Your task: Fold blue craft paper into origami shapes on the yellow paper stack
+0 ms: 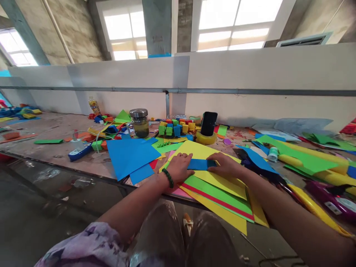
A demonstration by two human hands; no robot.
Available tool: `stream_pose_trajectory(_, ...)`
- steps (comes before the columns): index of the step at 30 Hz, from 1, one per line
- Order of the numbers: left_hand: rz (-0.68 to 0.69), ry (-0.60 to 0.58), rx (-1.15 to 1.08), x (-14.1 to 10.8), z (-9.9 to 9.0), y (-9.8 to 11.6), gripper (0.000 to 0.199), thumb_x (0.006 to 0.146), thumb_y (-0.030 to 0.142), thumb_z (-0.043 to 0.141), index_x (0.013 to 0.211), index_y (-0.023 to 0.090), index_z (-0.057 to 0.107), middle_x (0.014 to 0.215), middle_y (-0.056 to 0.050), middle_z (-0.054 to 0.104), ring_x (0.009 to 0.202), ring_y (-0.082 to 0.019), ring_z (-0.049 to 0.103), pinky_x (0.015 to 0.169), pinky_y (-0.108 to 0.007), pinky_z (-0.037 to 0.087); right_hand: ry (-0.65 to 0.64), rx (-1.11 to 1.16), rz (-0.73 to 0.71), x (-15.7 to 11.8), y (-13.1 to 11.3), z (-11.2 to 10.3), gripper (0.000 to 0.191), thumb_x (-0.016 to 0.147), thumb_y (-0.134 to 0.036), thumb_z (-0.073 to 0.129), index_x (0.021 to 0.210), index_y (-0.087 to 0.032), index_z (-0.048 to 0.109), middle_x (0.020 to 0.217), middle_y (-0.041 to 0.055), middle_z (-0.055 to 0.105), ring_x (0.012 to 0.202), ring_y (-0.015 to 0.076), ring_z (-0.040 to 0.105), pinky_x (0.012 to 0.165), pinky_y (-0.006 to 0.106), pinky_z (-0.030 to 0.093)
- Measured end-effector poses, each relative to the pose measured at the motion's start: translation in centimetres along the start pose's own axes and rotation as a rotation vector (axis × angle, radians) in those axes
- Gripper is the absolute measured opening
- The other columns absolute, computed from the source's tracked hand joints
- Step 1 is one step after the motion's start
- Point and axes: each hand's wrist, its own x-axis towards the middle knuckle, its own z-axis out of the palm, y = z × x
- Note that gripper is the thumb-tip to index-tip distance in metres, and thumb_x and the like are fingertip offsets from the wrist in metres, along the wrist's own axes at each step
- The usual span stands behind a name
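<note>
A short blue strip (pixel 197 164), which looks like craft foam, lies level just over a yellow sheet (pixel 222 181). My left hand (pixel 179 167), with a dark green bead bracelet on the wrist, has its fingers closed on the strip's left end. At the other end, my right hand (pixel 224 165) grips it between thumb and fingers. Under the yellow sheet, green, red and pink layers stick out past the table's front edge. Larger blue sheets (pixel 130 155) lie to the left of my left hand.
Behind the sheets are a lidded glass mug (pixel 139 124), a heap of small coloured blocks (pixel 176 128) and a phone (pixel 208 124) propped on a yellow roll (pixel 205 138). At right are more sheets, a small bottle (pixel 273 154) and a purple device (pixel 333 200). A blue boat-shaped piece (pixel 80 152) sits left.
</note>
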Motion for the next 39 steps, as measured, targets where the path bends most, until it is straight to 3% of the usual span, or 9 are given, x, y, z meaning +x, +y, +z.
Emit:
stream_pose_trajectory(6, -0.166, 0.004, -0.233, 0.0, 1.4, -1.0, 0.081, 0.077, 0.049, 0.069, 0.144, 0.017, 0.037, 0.13, -0.016, 0.058, 0.117, -0.031, 0.055, 0.096, -0.041, 0.045, 0.074, 0.144, 0.056, -0.8, -0.2, 0.9, 0.029, 0.068, -0.035, 0.071, 0.093, -0.022, 0.064, 0.097, 0.0046, 0.069, 0.087, 0.0224, 0.062, 0.077, 0.031, 0.046)
stream_pose_trajectory(11, -0.298, 0.055, -0.645, 0.2, 0.7, -1.4, 0.082, 0.073, 0.031, 0.073, 0.145, 0.013, 0.038, 0.097, -0.007, 0.069, 0.089, -0.021, 0.063, 0.077, -0.03, 0.05, 0.08, 0.367, 0.008, -0.8, -0.5, 1.1, 0.04, 0.068, -0.03, 0.068, 0.107, -0.022, 0.063, 0.094, 0.0032, 0.07, 0.086, 0.0211, 0.063, 0.078, 0.03, 0.046)
stream_pose_trajectory(14, -0.236, 0.178, -0.993, 0.5, 0.4, -1.0, 0.065, 0.073, 0.027, 0.072, 0.133, 0.009, 0.054, 0.085, -0.004, 0.067, 0.078, -0.016, 0.06, 0.072, -0.027, 0.049, 0.053, 0.542, 0.027, -0.9, -1.3, 0.9, 0.029, 0.069, -0.041, 0.068, 0.088, -0.02, 0.066, 0.078, 0.0024, 0.067, 0.075, 0.0203, 0.061, 0.069, 0.03, 0.047)
stream_pose_trajectory(17, -0.088, 0.265, -1.351, 1.2, -0.2, 0.1, 0.061, 0.07, 0.034, 0.078, 0.124, 0.012, 0.063, 0.09, -0.005, 0.069, 0.083, -0.017, 0.062, 0.08, -0.03, 0.05, 0.025, 0.757, 0.078, -0.9, -2.3, 0.9, 0.034, 0.065, -0.049, 0.072, 0.078, -0.019, 0.062, 0.07, 0.0002, 0.062, 0.066, 0.0178, 0.057, 0.062, 0.029, 0.047)
stream_pose_trajectory(21, 0.057, 0.172, -1.526, 2.7, -1.1, 2.1, 0.051, 0.065, 0.05, 0.08, 0.098, 0.012, 0.076, 0.094, -0.008, 0.073, 0.092, -0.023, 0.064, 0.091, -0.036, 0.049, 0.117, 0.945, 0.061, -1.2, -3.6, 1.2, 0.044, 0.061, -0.051, 0.077, 0.09, -0.02, 0.063, 0.078, 0.0011, 0.066, 0.069, 0.0183, 0.059, 0.068, 0.034, 0.053)
stream_pose_trajectory(24, 0.101, 0.076, -1.558, 4.1, -1.2, 2.8, 0.052, 0.065, 0.057, 0.078, 0.089, 0.011, 0.077, 0.087, -0.008, 0.074, 0.087, -0.023, 0.065, 0.088, -0.038, 0.05, 0.235, 0.846, 0.038, -1.5, -3.9, 1.3, 0.039, 0.065, -0.052, 0.074, 0.085, -0.02, 0.063, 0.074, 0.0019, 0.066, 0.065, 0.0184, 0.058, 0.064, 0.034, 0.053)
stream_pose_trajectory(28, 0.071, 0.114, -1.551, 5.2, -0.4, 2.4, 0.053, 0.064, 0.058, 0.078, 0.088, 0.011, 0.078, 0.085, -0.008, 0.074, 0.084, -0.022, 0.065, 0.083, -0.035, 0.05, 0.518, 0.553, -0.126, -2.0, -3.0, 0.8, 0.029, 0.076, -0.044, 0.069, 0.066, -0.021, 0.055, 0.057, -0.0014, 0.055, 0.053, 0.0128, 0.048, 0.051, 0.027, 0.045)
stream_pose_trajectory(32, 0.076, 0.112, -1.546, 5.0, 0.5, 2.1, 0.054, 0.064, 0.058, 0.079, 0.09, 0.01, 0.078, 0.083, -0.008, 0.074, 0.08, -0.021, 0.063, 0.08, -0.034, 0.049, 0.792, 0.46, -0.276, -2.4, -2.8, 0.1, 0.016, 0.08, -0.03, 0.068, 0.083, -0.021, 0.054, 0.059, -0.0047, 0.049, 0.049, 0.0101, 0.046, 0.046, 0.023, 0.041)
stream_pose_trajectory(39, 0.091, 0.007, -1.575, 4.4, 0.6, 2.7, 0.05, 0.066, 0.055, 0.079, 0.089, 0.011, 0.077, 0.085, -0.008, 0.074, 0.083, -0.021, 0.064, 0.085, -0.035, 0.048, 0.901, 0.308, -0.29, -3.3, -4.1, -0.3, 0.011, 0.086, -0.024, 0.062, 0.077, -0.021, 0.056, 0.055, -0.0053, 0.051, 0.045, 0.0086, 0.045, 0.046, 0.023, 0.04)
